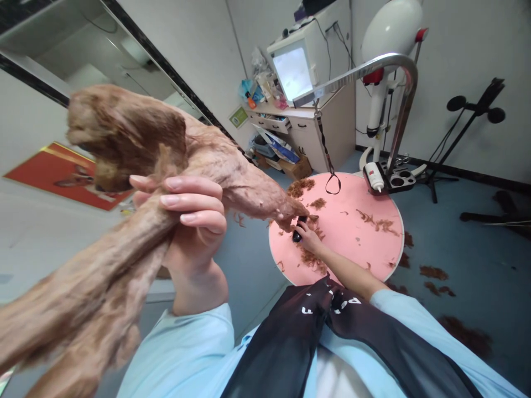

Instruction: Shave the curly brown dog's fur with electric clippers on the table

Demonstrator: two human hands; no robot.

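Observation:
My left hand (pixel 194 215) is closed around the front legs of a brown, close-trimmed dog (pixel 253 185), holding them up near its head. The dog's body stretches diagonally, belly exposed, down to the round pink table (pixel 348 237). Beyond, my right hand (pixel 310 239) is wrapped around a black hair clipper (pixel 297 236) by the dog's hind end. Whether the clipper's blade touches the coat cannot be made out. Tufts of cut brown hair (pixel 313 260) lie on the table around that hand.
A metal grooming arm (pixel 404 105) with a hanging black loop (pixel 333 183) rises over the table. A white bottle (pixel 374 176) stands in a holder at the table's far edge. A white cabinet (pixel 321 130) is behind; cut hair (pixel 433 272) litters the floor at right.

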